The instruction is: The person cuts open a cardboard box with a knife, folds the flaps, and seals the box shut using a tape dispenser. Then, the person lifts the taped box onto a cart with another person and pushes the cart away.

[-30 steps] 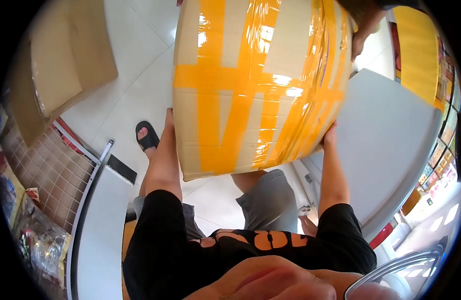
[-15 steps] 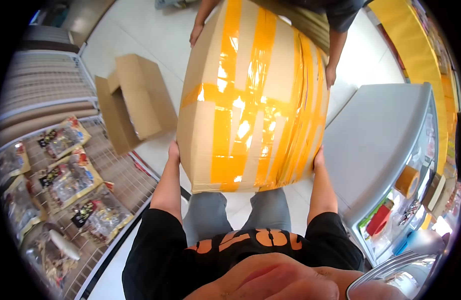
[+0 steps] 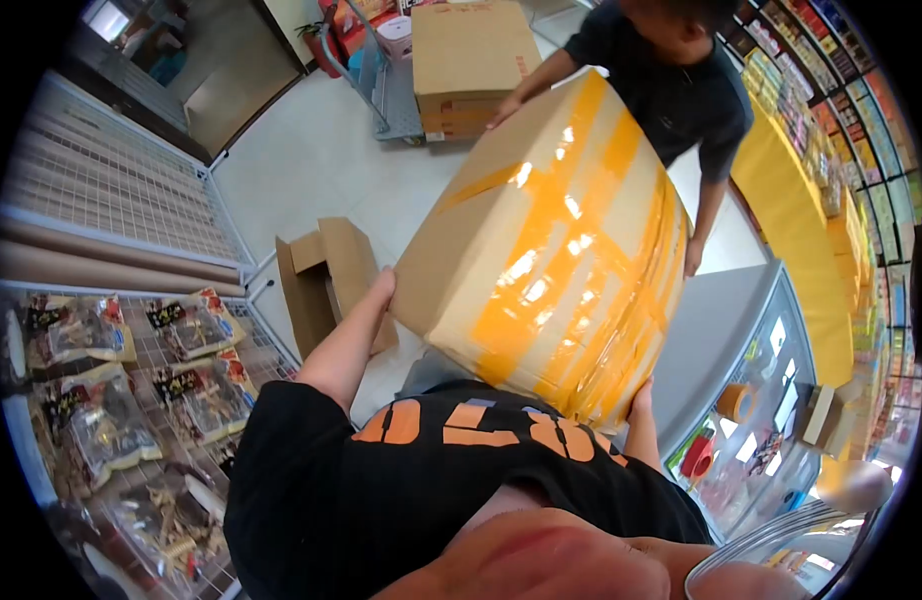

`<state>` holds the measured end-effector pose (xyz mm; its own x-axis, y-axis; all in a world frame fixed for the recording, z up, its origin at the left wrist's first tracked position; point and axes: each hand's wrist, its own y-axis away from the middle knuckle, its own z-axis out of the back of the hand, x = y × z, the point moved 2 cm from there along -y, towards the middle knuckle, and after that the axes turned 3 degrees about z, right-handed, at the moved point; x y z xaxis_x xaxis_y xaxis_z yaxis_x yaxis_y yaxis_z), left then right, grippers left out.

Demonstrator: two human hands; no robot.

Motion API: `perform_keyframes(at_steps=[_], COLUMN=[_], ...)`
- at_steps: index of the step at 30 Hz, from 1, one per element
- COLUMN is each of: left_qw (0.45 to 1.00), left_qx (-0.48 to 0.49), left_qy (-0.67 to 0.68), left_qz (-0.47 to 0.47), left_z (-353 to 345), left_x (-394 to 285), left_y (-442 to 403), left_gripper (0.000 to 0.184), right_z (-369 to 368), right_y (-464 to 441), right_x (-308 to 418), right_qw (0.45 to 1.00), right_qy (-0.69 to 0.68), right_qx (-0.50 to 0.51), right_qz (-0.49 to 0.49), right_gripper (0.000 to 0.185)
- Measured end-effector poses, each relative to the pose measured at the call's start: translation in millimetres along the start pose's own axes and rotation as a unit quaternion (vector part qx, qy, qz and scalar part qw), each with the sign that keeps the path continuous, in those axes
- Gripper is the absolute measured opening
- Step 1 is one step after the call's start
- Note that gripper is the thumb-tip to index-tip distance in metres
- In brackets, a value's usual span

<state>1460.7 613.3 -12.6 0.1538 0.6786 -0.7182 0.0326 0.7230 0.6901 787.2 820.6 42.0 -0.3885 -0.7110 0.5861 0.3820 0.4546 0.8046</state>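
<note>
A large cardboard box [image 3: 541, 260], strapped with many bands of shiny orange-yellow tape, is held off the floor in front of my body, tilted. My left hand [image 3: 383, 290] grips its near left edge, with the fingers partly hidden behind the cardboard. At the near right corner, my right hand [image 3: 641, 402] is pressed to the side of the box, its fingers mostly out of sight. Across from me a co-worker [image 3: 671, 90] in a dark shirt holds the far end, one hand on each side.
An open, smaller carton [image 3: 346, 270] lies on the floor to the left. Beside me is a wire rack [image 3: 271, 350] with bagged dried goods [image 3: 101, 420]. A grey counter [image 3: 716, 310] stands right. Farther back are a trolley [image 3: 396, 110] and a stacked carton [image 3: 476, 60].
The box has turned and tilted, its far end swinging right in view, and sits closer to my chest. The view has risen, showing the co-worker, trolley and stacked carton. Both hands keep their hold.
</note>
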Motion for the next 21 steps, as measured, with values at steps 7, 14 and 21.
perform_keyframes(at_steps=[7,14,21], left_qw=[0.993,0.996,0.959], left_qx=[0.097,0.091,0.031], left_qy=[0.069,0.006,-0.268], left_qz=[0.018,0.001,-0.092], left_z=[42.0,78.9,162.9], left_x=[-172.4,-351.8,-431.1], left_y=[-126.6,-158.3,-374.7], left_gripper=[0.055,0.056,0.056], right_z=[-84.8,-226.7,-352.4], right_y=[42.6,22.0,-54.1], right_x=[77.6,157.0,239.6], right_qw=[0.996,0.991,0.991], right_qy=[-0.070,-0.111,-0.122], right_qx=[0.006,-0.030,-0.009], right_qz=[0.051,0.071,0.057], right_gripper=[0.074,0.072,0.072])
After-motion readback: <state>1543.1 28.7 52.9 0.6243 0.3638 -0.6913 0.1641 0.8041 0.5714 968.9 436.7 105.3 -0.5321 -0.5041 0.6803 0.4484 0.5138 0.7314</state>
